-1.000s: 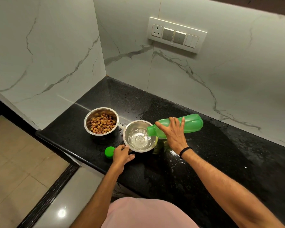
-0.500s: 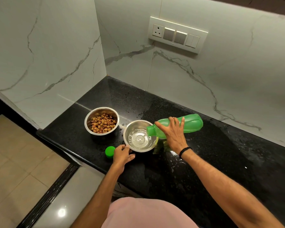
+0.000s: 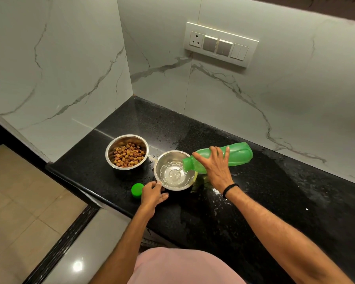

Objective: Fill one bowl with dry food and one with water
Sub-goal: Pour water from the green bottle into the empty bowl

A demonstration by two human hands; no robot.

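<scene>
Two steel bowls stand on the black counter [image 3: 254, 201]. The left bowl [image 3: 126, 152] holds brown dry food pellets. The right bowl [image 3: 174, 170] has water in its bottom. My right hand [image 3: 214, 166] grips a green plastic bottle [image 3: 237, 155], tipped on its side with its mouth over the right bowl's rim, and a thin stream of water runs in. My left hand [image 3: 153, 194] holds the near rim of the right bowl. The bottle's green cap [image 3: 137, 189] lies on the counter just left of my left hand.
White marble walls close the corner behind and left of the bowls. A switch panel [image 3: 220, 44] sits on the back wall. The counter's front edge runs just below the cap. Water spots wet the counter around the bottle. A tiled floor lies lower left.
Water keeps pouring and the level in the right bowl has risen slightly. Both hands, the bottle and the bowls stay almost still.
</scene>
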